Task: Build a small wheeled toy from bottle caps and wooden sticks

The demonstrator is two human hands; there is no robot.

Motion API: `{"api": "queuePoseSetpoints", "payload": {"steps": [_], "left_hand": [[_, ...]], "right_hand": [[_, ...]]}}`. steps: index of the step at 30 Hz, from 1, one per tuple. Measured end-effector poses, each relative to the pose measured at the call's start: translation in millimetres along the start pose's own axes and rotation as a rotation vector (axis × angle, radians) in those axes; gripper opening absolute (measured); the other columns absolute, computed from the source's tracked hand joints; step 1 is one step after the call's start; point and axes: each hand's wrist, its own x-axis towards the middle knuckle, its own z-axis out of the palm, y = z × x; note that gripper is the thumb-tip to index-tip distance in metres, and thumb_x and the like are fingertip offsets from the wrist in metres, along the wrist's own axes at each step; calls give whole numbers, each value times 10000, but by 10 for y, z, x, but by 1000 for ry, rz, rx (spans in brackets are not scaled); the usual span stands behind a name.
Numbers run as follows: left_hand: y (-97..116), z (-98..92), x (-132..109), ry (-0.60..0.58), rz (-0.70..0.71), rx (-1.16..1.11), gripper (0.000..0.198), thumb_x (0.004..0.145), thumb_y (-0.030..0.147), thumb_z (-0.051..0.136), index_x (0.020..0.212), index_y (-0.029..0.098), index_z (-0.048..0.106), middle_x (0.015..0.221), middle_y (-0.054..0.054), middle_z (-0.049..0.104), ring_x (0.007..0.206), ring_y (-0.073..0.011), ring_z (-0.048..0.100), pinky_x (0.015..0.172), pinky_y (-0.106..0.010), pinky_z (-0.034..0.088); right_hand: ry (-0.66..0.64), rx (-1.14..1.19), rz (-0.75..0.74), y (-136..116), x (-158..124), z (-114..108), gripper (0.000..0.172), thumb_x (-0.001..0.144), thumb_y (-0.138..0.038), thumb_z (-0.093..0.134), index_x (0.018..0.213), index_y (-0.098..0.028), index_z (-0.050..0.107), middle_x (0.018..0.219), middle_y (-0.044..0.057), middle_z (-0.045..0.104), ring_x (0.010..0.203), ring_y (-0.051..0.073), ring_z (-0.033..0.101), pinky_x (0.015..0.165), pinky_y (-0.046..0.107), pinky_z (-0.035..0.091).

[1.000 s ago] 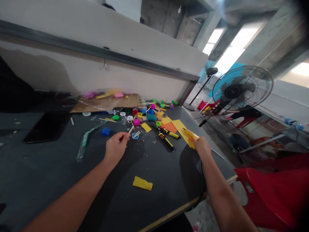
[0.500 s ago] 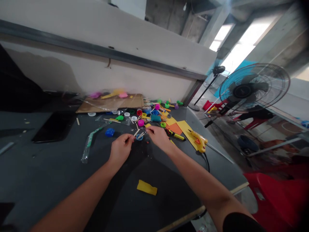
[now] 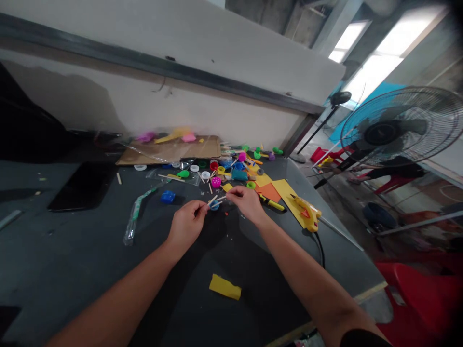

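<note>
My left hand (image 3: 188, 224) is closed in a pinch, thumb against forefinger, on what looks like a thin pale wooden stick (image 3: 213, 198). Right at those fingertips is a small blue bottle cap (image 3: 214, 207), partly covered by sticks. My right hand (image 3: 246, 203) pinches the end of another pale stick (image 3: 220, 200), which slants down to the left over the cap. A tiny red bit (image 3: 226, 213) lies below the right fingers. Closer to me is a strip of yellow paper or felt (image 3: 224, 286), touched by neither hand.
Behind the hands lie bottle caps, including a pink one (image 3: 216, 182), and a blue one (image 3: 168, 196) to the left. A yellow glue gun (image 3: 307, 213) and a yellow cutter (image 3: 272, 202) lie right. A phone (image 3: 81, 187), wrapped straw (image 3: 136, 212) and cardboard (image 3: 162, 149) are also there.
The view has swung slightly, moving the scene rightward in the picture. Both hands have shifted a little right, and a stick now bridges from the right fingertips toward the blue cap.
</note>
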Motion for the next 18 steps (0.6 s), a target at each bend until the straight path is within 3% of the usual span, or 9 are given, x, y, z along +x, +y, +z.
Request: {"api": "queuePoseSetpoints", "payload": {"steps": [5, 8, 13, 18], "left_hand": [[-11, 29, -7, -56, 99, 39, 178, 874, 283, 500, 801, 207, 642, 764, -13, 661, 699, -150, 612, 632, -245, 434], [-6, 37, -8, -114, 149, 44, 181, 882, 280, 495, 800, 204, 638, 767, -14, 654, 712, -149, 607, 642, -245, 433], [19, 30, -17, -173, 188, 38, 191, 889, 269, 477, 802, 199, 631, 737, -11, 639, 680, -145, 598, 633, -249, 437], [27, 31, -27, -164, 183, -10, 201, 893, 281, 470, 796, 201, 627, 739, -13, 637, 654, -137, 592, 624, -247, 443]], "right_hand": [[-50, 380, 69, -6, -161, -151, 156, 648, -258, 717, 778, -178, 683, 644, -22, 640, 569, 104, 536, 589, 239, 433], [-82, 360, 1, -39, -216, -177, 147, 679, -257, 703, 810, -191, 705, 707, -8, 670, 608, 109, 554, 615, 244, 444], [6, 287, -111, -48, -242, -134, 109, 726, -280, 667, 781, -192, 701, 785, 14, 685, 726, 142, 597, 692, 268, 461], [57, 360, 9, -5, -294, 31, 148, 703, -318, 675, 777, -192, 706, 768, 13, 684, 686, 143, 583, 664, 271, 470]]}}
